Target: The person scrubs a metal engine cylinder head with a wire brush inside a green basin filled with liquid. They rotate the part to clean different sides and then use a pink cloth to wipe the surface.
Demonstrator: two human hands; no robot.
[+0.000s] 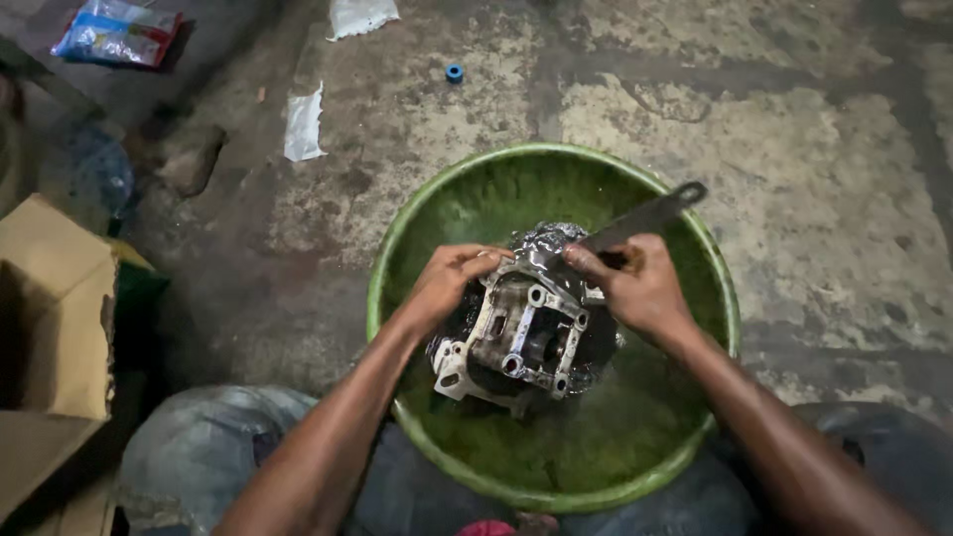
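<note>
A greasy metal engine part [523, 337] sits in a green plastic basin [437, 199], wet with foamy liquid at its far side. My left hand [449, 283] grips the part's upper left edge. My right hand [635, 285] is closed around a flat grey metal tool [645, 213] whose handle, with a hole at its end, sticks out up and to the right over the basin's rim. The tool's working end rests against the top of the part; its tip is hidden by my fingers.
The basin stands on a stained concrete floor between my knees. A cardboard box [55, 308] stands at the left. Scraps of white paper [304, 124], a small blue ring [455, 72] and a plastic packet [117, 32] lie farther off.
</note>
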